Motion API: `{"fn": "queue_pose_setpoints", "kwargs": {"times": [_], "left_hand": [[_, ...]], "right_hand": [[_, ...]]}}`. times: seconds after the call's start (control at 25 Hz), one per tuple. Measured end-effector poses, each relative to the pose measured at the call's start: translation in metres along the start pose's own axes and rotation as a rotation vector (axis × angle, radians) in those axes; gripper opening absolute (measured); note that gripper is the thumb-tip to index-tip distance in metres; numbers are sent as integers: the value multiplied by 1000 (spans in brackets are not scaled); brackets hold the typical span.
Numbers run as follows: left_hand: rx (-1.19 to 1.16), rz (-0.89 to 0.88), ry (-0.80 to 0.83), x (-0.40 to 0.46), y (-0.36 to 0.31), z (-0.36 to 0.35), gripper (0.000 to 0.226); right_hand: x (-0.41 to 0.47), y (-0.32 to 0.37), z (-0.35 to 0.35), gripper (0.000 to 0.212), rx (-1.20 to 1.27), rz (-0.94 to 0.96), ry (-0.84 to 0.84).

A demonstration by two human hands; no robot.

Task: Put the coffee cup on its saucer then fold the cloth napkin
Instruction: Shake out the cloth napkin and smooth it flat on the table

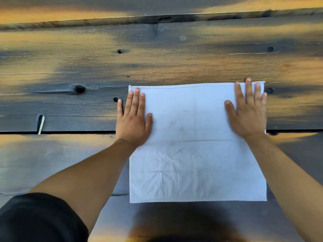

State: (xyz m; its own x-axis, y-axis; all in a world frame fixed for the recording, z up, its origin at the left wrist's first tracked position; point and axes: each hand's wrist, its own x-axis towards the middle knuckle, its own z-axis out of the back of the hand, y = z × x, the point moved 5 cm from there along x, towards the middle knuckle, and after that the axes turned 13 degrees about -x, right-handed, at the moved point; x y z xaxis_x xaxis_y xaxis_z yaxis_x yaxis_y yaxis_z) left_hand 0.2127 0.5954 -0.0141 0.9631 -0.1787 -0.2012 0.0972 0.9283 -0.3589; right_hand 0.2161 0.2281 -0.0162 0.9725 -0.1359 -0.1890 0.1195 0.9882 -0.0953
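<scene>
A white cloth napkin (195, 154) lies flat and spread out on the wooden table, with faint crease lines across it. My left hand (133, 117) rests palm down on the napkin's far left corner, fingers spread, partly over the edge onto the wood. My right hand (248, 110) presses flat on the far right corner, fingers apart. Neither hand grips anything. No coffee cup or saucer is in view.
The table (157, 58) is dark weathered planks with knots, holes and gaps between boards. A narrow pale sliver (41, 124) sticks out of a gap at the left. A dark sleeve (38, 219) fills the lower left corner.
</scene>
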Motion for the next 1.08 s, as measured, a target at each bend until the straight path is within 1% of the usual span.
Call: {"fn": "queue_pose_setpoints", "kwargs": {"times": [0.08, 0.16, 0.24, 0.36, 0.48, 0.6, 0.68, 0.76, 0.84, 0.92, 1.0, 1.08], "left_hand": [[-1, -3, 1, 0, 0, 0, 69], [-3, -2, 3, 0, 1, -1, 70], [-4, -7, 0, 0, 2, -1, 72], [-13, -19, -7, 0, 3, -1, 72], [-27, -19, -12, 0, 5, -1, 69], [-25, -22, -25, -1, 4, -1, 70], [-31, -24, -26, -1, 5, -1, 72], [-37, -18, -22, -1, 6, -2, 73], [-28, -16, -26, -1, 6, -2, 73], [-31, -25, -30, -1, 5, -2, 74], [-37, -29, -41, -2, 4, -1, 74], [-22, -24, -34, -1, 4, -1, 77]], "right_hand": [[-2, 14, 4, 67, 47, -76, -18], [-8, 54, 13, 65, 103, -76, -60], [-20, 116, 22, 62, 125, 61, -112], [-38, 194, 23, 61, 133, 280, -100], [-53, 217, 13, 59, 66, 369, -93], [-60, 191, 7, 59, 38, 379, -124], [-64, 156, 4, 59, -1, 355, -151], [-62, 107, -2, 59, -37, 294, -153], [-58, 56, -6, 61, -47, 209, -111], [-55, 19, -8, 62, -33, 114, -67], [-56, 4, -10, 63, -20, 72, -35], [-55, 4, -10, 63, -24, 77, -35]]}}
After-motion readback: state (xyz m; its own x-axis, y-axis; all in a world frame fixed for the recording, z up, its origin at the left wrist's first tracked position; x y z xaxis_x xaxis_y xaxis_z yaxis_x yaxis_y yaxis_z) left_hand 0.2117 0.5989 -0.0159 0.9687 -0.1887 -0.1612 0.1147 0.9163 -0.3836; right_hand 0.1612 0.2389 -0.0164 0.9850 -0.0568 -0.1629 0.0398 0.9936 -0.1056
